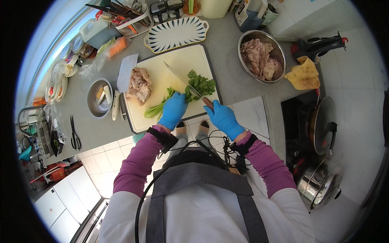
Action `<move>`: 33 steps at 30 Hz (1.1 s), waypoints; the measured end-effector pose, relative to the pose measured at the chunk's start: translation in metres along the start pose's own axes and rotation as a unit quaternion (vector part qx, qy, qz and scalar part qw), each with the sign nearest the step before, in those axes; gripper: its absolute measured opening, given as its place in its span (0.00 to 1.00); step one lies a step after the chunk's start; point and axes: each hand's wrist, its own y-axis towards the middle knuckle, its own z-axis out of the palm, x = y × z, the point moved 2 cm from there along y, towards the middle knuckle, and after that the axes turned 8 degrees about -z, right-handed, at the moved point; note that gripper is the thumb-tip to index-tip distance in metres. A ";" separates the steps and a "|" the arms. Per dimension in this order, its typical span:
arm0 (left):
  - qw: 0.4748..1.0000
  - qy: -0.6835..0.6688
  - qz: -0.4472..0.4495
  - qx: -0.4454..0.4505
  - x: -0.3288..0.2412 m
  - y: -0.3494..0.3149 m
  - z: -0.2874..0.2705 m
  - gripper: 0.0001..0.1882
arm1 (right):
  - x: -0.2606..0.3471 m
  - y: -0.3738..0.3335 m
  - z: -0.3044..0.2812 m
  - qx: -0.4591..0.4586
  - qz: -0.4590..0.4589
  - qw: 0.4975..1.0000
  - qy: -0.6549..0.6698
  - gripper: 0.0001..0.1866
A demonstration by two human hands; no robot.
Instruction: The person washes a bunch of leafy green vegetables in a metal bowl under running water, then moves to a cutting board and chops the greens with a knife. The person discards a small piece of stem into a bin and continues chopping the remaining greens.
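My left hand (174,109), in a blue glove, is closed around a bunch of leafy green herbs (201,86) lying on the cream cutting board (162,75). The stems point left of the hand and the leaves spread to its right. My right hand (225,120), also in a blue glove, grips the brown handle of a kitchen knife (176,73). Its blade slants up and left across the herbs, tip over the board; whether the edge touches them I cannot tell. A pale piece of raw meat (139,86) sits at the board's left side.
A broad-bladed cleaver (127,69) lies along the board's left edge, beside a metal bowl (92,106) with white pieces. Black scissors (74,133) lie farther left. Behind the board is an oval patterned plate (176,34). Rightward stand a meat-filled steel bowl (241,67) and a lidded pan (324,125).
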 end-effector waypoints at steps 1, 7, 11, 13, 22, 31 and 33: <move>1.000 -0.012 -0.013 -0.011 0.001 0.001 -0.004 0.10 | 0.001 -0.002 -0.003 -0.006 -0.004 1.000 0.007 0.22; 0.992 -0.031 -0.078 -0.089 0.012 0.059 -0.019 0.12 | 0.000 -0.025 -0.041 -0.094 0.027 0.991 0.090 0.21; 0.995 0.031 -0.090 0.014 0.004 0.095 -0.008 0.16 | -0.008 -0.038 -0.062 -0.136 0.064 0.982 0.116 0.20; 0.990 0.003 -0.134 0.044 -0.010 0.097 0.000 0.18 | -0.013 -0.044 -0.067 -0.144 0.080 0.979 0.119 0.20; 0.993 0.102 -0.044 0.041 -0.062 0.049 0.019 0.47 | -0.021 -0.054 -0.061 -0.144 0.091 0.979 0.113 0.20; 0.968 0.247 0.036 -0.027 -0.019 0.062 0.007 0.13 | -0.015 -0.047 -0.059 -0.109 0.072 0.990 0.056 0.21; 0.976 0.212 0.022 -0.047 -0.015 0.063 0.002 0.08 | -0.011 -0.045 -0.055 -0.080 0.080 0.993 0.036 0.22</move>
